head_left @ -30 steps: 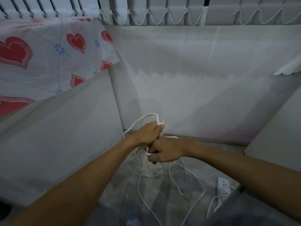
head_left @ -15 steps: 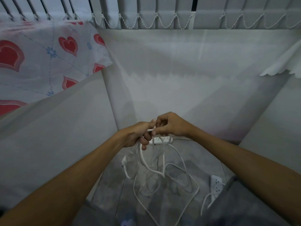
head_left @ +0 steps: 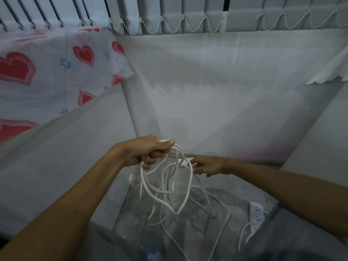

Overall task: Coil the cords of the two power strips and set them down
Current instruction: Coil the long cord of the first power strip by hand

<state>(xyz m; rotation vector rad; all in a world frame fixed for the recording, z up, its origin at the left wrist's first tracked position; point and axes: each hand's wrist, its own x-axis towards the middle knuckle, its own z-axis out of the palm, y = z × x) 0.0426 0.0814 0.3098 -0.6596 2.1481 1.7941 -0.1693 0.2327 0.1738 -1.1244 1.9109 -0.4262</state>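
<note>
My left hand (head_left: 148, 152) grips several loose loops of a white cord (head_left: 165, 193) that hang down over the floor, with the plug (head_left: 134, 178) dangling just below my fist. My right hand (head_left: 206, 165) reaches lower and to the right, fingers stretched onto the white power strip (head_left: 185, 160) at the cord's far end by the wall. Whether it grasps the strip is unclear. A second white power strip (head_left: 257, 213) lies on the floor at the lower right, its own cord (head_left: 244, 234) curling beside it.
White sheets (head_left: 226, 102) hang on all sides around a narrow patch of grey floor (head_left: 188, 232). A heart-patterned cloth (head_left: 56, 72) drapes at the upper left, and vertical blinds (head_left: 188, 14) run along the top. My grey-clad knees fill the bottom edge.
My hands, which were together on the cord, have parted. The left stays raised with the loops; the right has dropped down and rightward to the strip by the wall.
</note>
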